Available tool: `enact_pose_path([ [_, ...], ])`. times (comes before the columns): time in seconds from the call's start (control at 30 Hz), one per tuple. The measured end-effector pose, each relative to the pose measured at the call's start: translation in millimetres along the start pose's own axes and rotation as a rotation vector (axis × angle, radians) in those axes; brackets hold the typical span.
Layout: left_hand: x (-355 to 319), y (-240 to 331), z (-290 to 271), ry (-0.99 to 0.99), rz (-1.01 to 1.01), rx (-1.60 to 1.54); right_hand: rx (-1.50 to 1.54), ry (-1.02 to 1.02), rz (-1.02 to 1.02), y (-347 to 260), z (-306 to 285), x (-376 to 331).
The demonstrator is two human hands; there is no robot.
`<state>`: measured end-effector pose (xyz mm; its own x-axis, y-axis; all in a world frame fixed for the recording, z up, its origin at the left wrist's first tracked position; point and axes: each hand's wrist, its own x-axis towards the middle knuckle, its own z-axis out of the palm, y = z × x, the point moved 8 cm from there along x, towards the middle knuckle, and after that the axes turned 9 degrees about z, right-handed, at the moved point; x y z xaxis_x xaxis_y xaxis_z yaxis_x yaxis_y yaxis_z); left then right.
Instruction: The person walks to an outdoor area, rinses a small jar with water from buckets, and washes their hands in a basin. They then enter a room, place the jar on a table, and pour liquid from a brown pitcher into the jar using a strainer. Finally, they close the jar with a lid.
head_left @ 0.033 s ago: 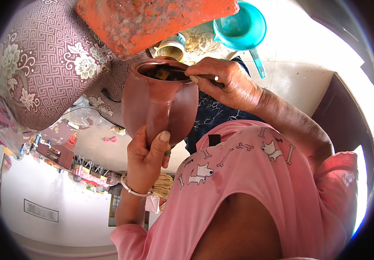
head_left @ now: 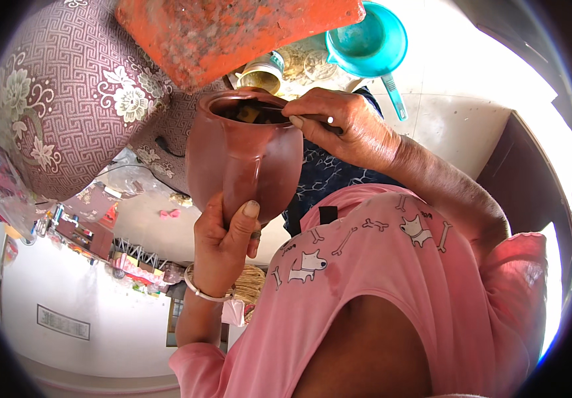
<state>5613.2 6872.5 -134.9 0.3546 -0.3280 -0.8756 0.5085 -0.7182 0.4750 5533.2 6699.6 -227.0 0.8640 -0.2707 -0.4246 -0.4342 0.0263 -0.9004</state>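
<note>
A glossy reddish-brown clay pot [head_left: 243, 156] stands up before me with its wide mouth toward the far side. My left hand [head_left: 226, 232] is closed against the pot's lower near side, thumb pressed upward on it. Whether those fingers wrap a handle or the base is hidden. At the right of the rim, my right hand [head_left: 342, 126] is closed in a pinch on a thin dark stick [head_left: 322, 120] with a pale end. Its other end reaches over the rim into the mouth. Something yellowish [head_left: 249, 113] lies inside the dark interior.
A worn orange-red board or stool top [head_left: 233, 36] juts in beyond the pot. Near it are a small tub [head_left: 262, 73] and a teal dipper [head_left: 365, 46] on the floor. Patterned floral fabric [head_left: 93, 99] bulges at the left, with plastic bags [head_left: 7, 179] beside it.
</note>
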Motion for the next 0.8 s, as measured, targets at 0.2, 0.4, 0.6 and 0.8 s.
enact_pose_path([
  [0.2, 4.4, 6.3, 2.4, -0.001, -0.026, 0.022, 0.033, 0.053, 0.027, 6.9, -5.3, 1.8],
  [0.4, 5.0, 14.2, 7.5, 0.0, -0.032, 0.073, 0.066, -0.009, 0.054, 10.1, -6.5, -1.8],
  [0.6, 4.9, 24.3, 12.9, 0.046, -0.041, 0.147, 0.12, 0.009, 0.062, 11.4, -11.3, -3.0],
  [0.8, 4.6, 30.0, 15.3, 0.059, -0.061, 0.157, 0.108, 0.04, 0.03, 8.8, -17.3, -2.9],
])
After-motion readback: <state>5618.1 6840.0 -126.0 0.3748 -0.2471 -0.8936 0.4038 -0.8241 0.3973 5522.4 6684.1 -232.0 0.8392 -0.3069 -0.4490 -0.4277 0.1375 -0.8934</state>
